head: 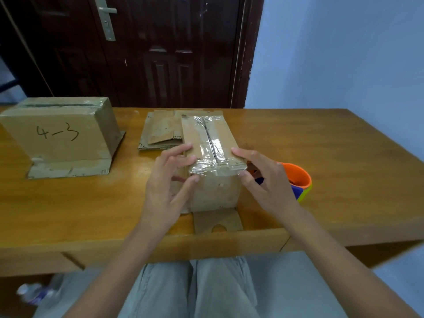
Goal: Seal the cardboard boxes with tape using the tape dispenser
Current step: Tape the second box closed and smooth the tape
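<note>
A small cardboard box stands in the middle of the wooden table, its top seam covered by a strip of clear tape that folds over the near edge. My left hand touches the box's left side, fingers spread, thumb at the near top corner. My right hand touches the right side the same way, thumb on the tape's end. An orange, blue and yellow tape dispenser lies on the table just behind my right hand, partly hidden. A bottom flap sticks out toward me.
A larger taped box marked "4-3" stands at the left of the table. Flattened cardboard pieces lie behind the small box. A dark door is beyond the table, a blue wall at right. My lap is under the near edge.
</note>
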